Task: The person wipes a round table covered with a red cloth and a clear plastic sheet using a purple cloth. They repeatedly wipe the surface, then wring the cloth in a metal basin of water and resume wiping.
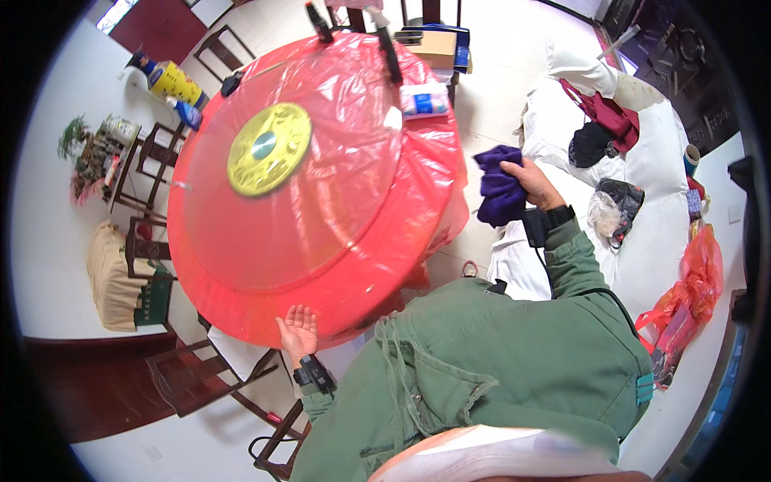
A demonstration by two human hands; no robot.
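Observation:
My right hand [532,181] grips a bunched purple cloth [503,187] out beyond the right side of the round table, which has a red plastic cover [253,307]. Palm up and fingers apart, my left hand [299,331] is at the table's near edge, holding nothing. A clear turntable [271,241] with a yellow patterned centre [270,149] lies on the table. At the right edge of the tabletop sits a plastic-wrapped pack [424,101]; a dark bottle [318,23] and a long black object with a pale end [388,51] are at the far side.
White-covered sofa [644,138] on the right bears a dark red bag [617,117], a black cloth [587,144] and a patterned bag [623,202]. Wooden chairs [187,376] surround the table. A blue spray bottle [187,113] is by its left edge. A cardboard box [435,51] sits beyond it.

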